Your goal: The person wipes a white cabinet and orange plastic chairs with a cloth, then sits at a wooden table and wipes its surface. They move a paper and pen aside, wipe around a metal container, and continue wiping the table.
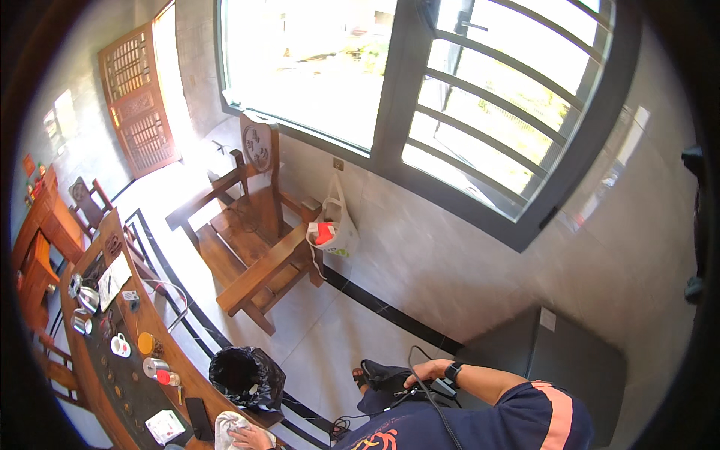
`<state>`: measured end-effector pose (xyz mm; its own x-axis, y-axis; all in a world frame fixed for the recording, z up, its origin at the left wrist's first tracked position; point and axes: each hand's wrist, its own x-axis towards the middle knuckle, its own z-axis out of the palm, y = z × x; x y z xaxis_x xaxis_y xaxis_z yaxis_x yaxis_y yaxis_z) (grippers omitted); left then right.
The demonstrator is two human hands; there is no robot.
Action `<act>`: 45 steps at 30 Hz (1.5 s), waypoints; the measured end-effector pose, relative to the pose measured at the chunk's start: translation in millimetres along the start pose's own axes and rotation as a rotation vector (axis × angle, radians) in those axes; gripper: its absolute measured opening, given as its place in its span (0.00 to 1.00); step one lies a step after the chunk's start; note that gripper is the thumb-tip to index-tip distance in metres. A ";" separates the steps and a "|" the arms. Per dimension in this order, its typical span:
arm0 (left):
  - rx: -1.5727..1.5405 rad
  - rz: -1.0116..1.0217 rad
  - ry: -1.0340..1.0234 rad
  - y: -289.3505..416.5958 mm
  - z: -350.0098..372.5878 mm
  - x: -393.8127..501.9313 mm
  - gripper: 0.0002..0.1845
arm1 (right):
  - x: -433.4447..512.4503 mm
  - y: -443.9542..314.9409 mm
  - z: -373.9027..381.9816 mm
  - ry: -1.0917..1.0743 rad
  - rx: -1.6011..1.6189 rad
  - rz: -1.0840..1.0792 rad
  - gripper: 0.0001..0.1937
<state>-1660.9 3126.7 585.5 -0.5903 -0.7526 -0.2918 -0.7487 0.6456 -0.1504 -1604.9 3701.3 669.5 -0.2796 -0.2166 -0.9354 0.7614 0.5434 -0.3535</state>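
Observation:
My left hand (251,437) lies on a crumpled whitish cloth (229,428) at the near edge of the wooden tea table (194,376). A black phone-like slab (199,419) lies just left of the cloth, with a white packet (164,427) beyond it. My right hand (428,371), with a black watch on the wrist, is at my lap beside a black pouch or bag (385,376) and dark cables (437,410). Its fingers are bent and partly hidden, so what they hold cannot be told.
A bin lined with a black bag (247,378) stands beside the table. Past it is a heavy wooden armchair (256,236), with a white tote bag (344,236) hanging by the wall. A dark cabinet (574,365) is at the right. Kettles (88,298), a mug (120,345) and jars (147,343) stand on the table.

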 end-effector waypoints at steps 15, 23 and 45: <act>-0.575 -0.430 -0.185 4.5 10.9 -72.3 0.38 | -41.5 -250.2 -76.9 -0.078 -0.040 -0.081 0.16; -0.577 -0.377 -0.196 6.3 -12.0 -92.9 0.40 | 4.3 -402.8 -45.7 -0.305 0.014 -0.099 0.16; -1.372 -0.430 0.069 -4.6 -143.7 -120.8 0.14 | -60.6 -817.3 17.0 -0.545 -0.577 -1.103 0.27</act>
<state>-1629.5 3196.0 757.2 -0.2314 -0.8838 -0.4066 -0.5397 -0.2311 0.8095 -2200.3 3256.6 1015.3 -0.2115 -0.9734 -0.0885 -0.0952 0.1106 -0.9893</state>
